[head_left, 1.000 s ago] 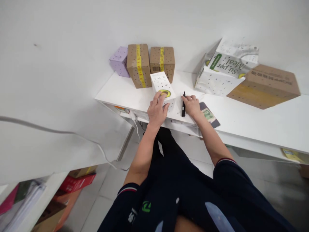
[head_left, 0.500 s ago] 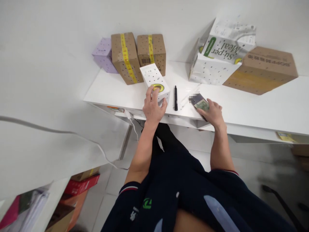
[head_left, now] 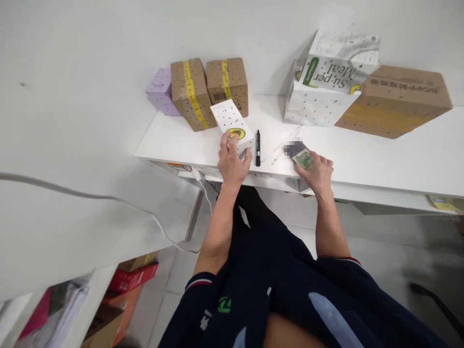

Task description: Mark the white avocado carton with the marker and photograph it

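My left hand grips the near end of a white box printed with dark specks and an avocado half. Its fingers bend over the top and the thumb presses the near right edge. The box lies on the white desk, its far end close to the brown cartons. Just right of it lies a black marker pen, touched by neither hand. My right hand holds a phone low over the desk's front edge. A greenish picture or note shows on the phone's face, and its far corner is blurred out.
Two brown cartons with yellow tape and a lilac box stand at the back left. A "Su-per Meal" box rests on another white box, beside a large brown carton. A white cable crosses the left side.
The marker pen has rolled slightly left, closer to the white box. Both hands keep their holds almost unmoved, while the view has shifted a little.
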Available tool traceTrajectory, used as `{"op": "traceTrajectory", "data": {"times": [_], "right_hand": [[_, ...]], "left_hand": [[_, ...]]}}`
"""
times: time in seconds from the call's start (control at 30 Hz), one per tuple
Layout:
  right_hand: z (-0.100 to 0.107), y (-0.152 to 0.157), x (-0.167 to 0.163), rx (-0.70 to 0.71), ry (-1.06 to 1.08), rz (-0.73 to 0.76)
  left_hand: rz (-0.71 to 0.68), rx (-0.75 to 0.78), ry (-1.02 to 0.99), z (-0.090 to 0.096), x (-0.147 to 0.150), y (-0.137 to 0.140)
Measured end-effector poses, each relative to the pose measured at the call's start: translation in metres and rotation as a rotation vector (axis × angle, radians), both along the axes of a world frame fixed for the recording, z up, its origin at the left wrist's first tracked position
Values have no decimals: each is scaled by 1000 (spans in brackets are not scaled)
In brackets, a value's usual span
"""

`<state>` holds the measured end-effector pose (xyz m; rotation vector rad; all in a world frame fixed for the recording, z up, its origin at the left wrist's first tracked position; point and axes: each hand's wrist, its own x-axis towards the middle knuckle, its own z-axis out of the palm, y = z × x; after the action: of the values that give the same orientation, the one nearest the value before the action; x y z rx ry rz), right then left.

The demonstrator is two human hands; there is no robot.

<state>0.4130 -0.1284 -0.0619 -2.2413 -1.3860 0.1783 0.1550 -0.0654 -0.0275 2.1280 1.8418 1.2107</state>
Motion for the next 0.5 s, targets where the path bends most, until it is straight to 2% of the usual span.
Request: {"op": "traceTrajectory", "data": {"times": [0.1,0.2,0.27,0.37,0.5], "right_hand": [[2,-5,-1,208,346,-24],[12,-10,-16,393,968,1],[25,-13,-33,429,1387,103],[47,-17,-65,350,1807,267],[68,-21,-105,88,2079,458]], "left_hand": [[2,35,29,-4,0,1],[-1,68,46,-7,0,2],[-13,93,49,-8,0,3],[-23,118,61,-10,-1,3],[-24,75,28,-12,0,3]]}}
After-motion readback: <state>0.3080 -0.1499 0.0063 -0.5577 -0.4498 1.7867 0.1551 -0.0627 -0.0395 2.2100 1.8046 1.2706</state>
